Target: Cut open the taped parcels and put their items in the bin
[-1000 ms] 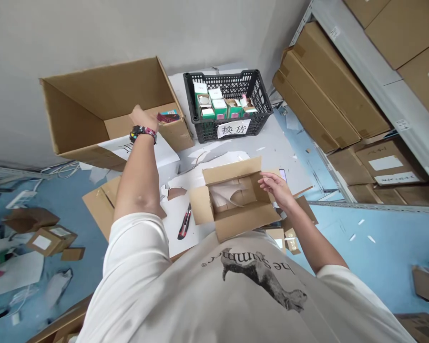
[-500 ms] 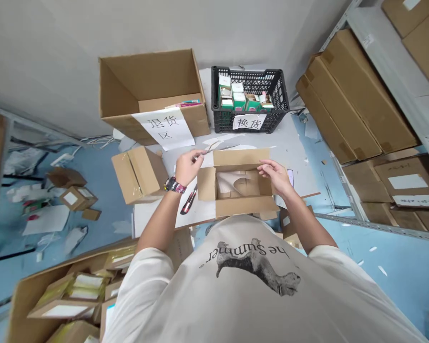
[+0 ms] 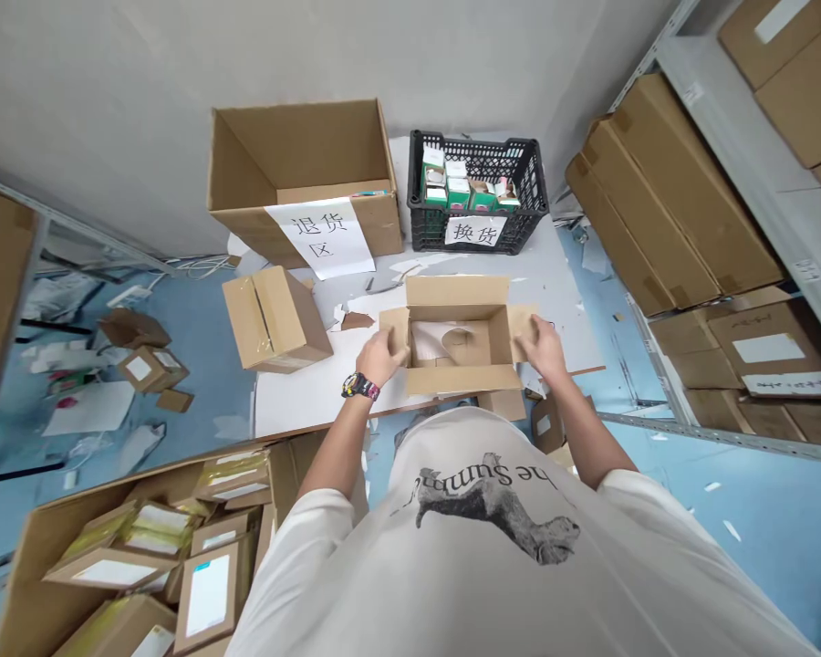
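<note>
In front of me on the table stands a cardboard box with its flaps folded out. Inside it lies a pale, crumpled sheet of paper. My left hand pinches the box's left flap, thumb toward the opening. On the other side, my right hand is closed on the right flap. The far flap leans back untouched.
A closed carton stands left of the box. Behind are a large open carton with a paper sign and a black crate holding small green-white boxes. Shelves of cartons rise at right; a big box of parcels is lower left.
Both hands have come down onto the side flaps, the left from the table behind the box, the right from the far right corner. The red-black utility knife is no longer visible.
</note>
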A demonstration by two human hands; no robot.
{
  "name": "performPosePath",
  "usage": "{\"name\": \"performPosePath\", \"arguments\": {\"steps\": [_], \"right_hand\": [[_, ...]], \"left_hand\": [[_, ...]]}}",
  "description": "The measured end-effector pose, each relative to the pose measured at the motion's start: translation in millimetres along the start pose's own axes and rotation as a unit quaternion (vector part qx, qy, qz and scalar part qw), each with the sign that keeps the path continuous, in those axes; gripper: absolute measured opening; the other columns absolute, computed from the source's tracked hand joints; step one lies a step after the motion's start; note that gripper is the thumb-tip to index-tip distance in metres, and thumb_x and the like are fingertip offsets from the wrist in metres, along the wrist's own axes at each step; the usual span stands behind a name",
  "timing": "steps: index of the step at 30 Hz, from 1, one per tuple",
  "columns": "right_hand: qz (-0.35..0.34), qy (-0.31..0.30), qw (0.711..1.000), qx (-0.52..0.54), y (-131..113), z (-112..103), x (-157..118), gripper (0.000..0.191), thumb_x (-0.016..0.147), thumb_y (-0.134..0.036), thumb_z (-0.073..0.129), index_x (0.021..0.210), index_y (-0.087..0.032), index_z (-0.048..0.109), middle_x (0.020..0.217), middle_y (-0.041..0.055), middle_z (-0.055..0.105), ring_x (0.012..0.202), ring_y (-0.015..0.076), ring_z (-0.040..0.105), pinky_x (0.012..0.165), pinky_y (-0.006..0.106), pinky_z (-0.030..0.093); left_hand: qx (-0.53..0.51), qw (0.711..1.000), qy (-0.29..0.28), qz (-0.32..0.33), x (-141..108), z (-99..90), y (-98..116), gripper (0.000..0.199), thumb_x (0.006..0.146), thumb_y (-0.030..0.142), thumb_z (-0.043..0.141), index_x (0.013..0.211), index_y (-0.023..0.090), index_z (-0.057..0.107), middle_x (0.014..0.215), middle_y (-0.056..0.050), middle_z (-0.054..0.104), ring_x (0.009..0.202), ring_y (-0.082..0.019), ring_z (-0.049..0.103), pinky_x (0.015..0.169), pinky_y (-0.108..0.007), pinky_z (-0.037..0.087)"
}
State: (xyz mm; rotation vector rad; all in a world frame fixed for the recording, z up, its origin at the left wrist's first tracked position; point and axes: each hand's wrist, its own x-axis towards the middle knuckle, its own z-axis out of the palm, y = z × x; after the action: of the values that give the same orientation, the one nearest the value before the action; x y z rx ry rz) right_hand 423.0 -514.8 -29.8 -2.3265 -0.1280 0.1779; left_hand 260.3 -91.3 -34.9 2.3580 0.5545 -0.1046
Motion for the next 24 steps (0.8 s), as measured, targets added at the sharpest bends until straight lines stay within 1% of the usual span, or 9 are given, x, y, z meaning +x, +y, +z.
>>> {"name": "performPosePath", "arguments": {"steps": [3, 5, 7, 9, 12, 15, 18, 21, 24], "right_hand": [[0.079, -0.031, 0.995, 0.048, 17, 16, -10, 0.106, 0.087, -0.060, 0.087, 0.178, -0.018, 0.056, 0.186, 0.0215, 0.053, 0.175, 0.0452, 0.046, 0.150, 0.062, 0.029], [0.115, -0.067, 0.987, 0.086, 23, 29, -18, 0.113, 0.079, -0.059, 0.094, 0.179, -0.022, 0.057, 0.187, 0.0181, 0.053, 0.176, 0.0445, 0.046, 0.150, 0.061, 0.029], [0.141, -0.110, 0.975, 0.134, 26, 43, -27, 0.117, 0.073, -0.057, 0.099, 0.179, -0.027, 0.058, 0.183, 0.0157, 0.060, 0.172, 0.0438, 0.053, 0.149, 0.062, 0.032], [0.158, -0.140, 0.958, 0.192, 27, 53, -36, 0.119, 0.073, -0.058, 0.098, 0.181, -0.031, 0.055, 0.178, 0.0125, 0.066, 0.166, 0.0405, 0.060, 0.146, 0.061, 0.037], [0.157, -0.138, 0.946, 0.249, 23, 60, -45, 0.112, 0.080, -0.067, 0.090, 0.181, -0.032, 0.055, 0.181, 0.0086, 0.064, 0.171, 0.0342, 0.056, 0.147, 0.054, 0.037], [0.152, -0.146, 0.937, 0.279, 18, 60, -49, 0.103, 0.086, -0.073, 0.084, 0.178, -0.036, 0.059, 0.184, 0.0045, 0.061, 0.177, 0.0303, 0.048, 0.148, 0.050, 0.035], [0.159, -0.162, 0.929, 0.292, 14, 58, -48, 0.100, 0.089, -0.076, 0.082, 0.179, -0.039, 0.058, 0.182, 0.0020, 0.062, 0.177, 0.0295, 0.048, 0.147, 0.053, 0.038], [0.176, -0.153, 0.928, 0.292, 13, 58, -45, 0.099, 0.090, -0.078, 0.082, 0.178, -0.038, 0.060, 0.185, 0.0025, 0.059, 0.179, 0.0305, 0.045, 0.148, 0.053, 0.036], [0.204, -0.155, 0.924, 0.284, 16, 55, -42, 0.097, 0.090, -0.079, 0.084, 0.176, -0.039, 0.064, 0.191, 0.0033, 0.051, 0.181, 0.0332, 0.040, 0.148, 0.056, 0.036]], "left_hand": [[0.025, 0.998, -0.046, -0.036, 0, 25.2, -2, 0.083, 0.097, 0.044, 0.085, 0.171, 0.014, 0.063, 0.163, -0.026, 0.074, 0.152, -0.047, 0.071, 0.125, -0.053, 0.056], [0.027, 0.996, -0.062, -0.055, -3, 38.9, -3, 0.074, 0.101, 0.040, 0.077, 0.170, 0.018, 0.065, 0.150, -0.023, 0.082, 0.141, -0.043, 0.078, 0.118, -0.050, 0.059], [0.029, 0.994, -0.074, -0.071, -8, 49.7, -2, 0.062, 0.104, 0.034, 0.069, 0.164, 0.020, 0.070, 0.139, -0.021, 0.087, 0.134, -0.041, 0.082, 0.114, -0.049, 0.060], [0.035, 0.993, -0.075, -0.086, -14, 57.1, 0, 0.054, 0.105, 0.030, 0.065, 0.156, 0.019, 0.076, 0.135, -0.022, 0.087, 0.131, -0.043, 0.082, 0.112, -0.050, 0.060], [0.030, 0.993, -0.069, -0.096, -23, 62.5, -2, 0.050, 0.105, 0.029, 0.060, 0.150, 0.018, 0.079, 0.132, -0.023, 0.088, 0.128, -0.043, 0.082, 0.112, -0.050, 0.059], [-0.045, 0.993, -0.062, -0.095, -31, 64.4, -12, 0.050, 0.106, 0.034, 0.061, 0.149, 0.021, 0.081, 0.132, -0.018, 0.089, 0.127, -0.038, 0.083, 0.115, -0.047, 0.060], [-0.164, 0.979, -0.038, -0.118, -36, 66.5, -23, 0.056, 0.103, 0.046, 0.070, 0.152, 0.021, 0.081, 0.142, -0.016, 0.087, 0.133, -0.035, 0.081, 0.121, -0.046, 0.059], [-0.271, 0.947, -0.022, -0.173, -37, 67.2, -29, 0.063, 0.102, 0.057, 0.077, 0.151, 0.019, 0.081, 0.153, -0.019, 0.082, 0.140, -0.036, 0.078, 0.120, -0.048, 0.062], [-0.349, 0.911, -0.032, -0.219, -35, 63.2, -32, 0.065, 0.106, 0.068, 0.072, 0.149, 0.021, 0.082, 0.153, -0.021, 0.080, 0.137, -0.037, 0.079, 0.111, -0.048, 0.066]]}}
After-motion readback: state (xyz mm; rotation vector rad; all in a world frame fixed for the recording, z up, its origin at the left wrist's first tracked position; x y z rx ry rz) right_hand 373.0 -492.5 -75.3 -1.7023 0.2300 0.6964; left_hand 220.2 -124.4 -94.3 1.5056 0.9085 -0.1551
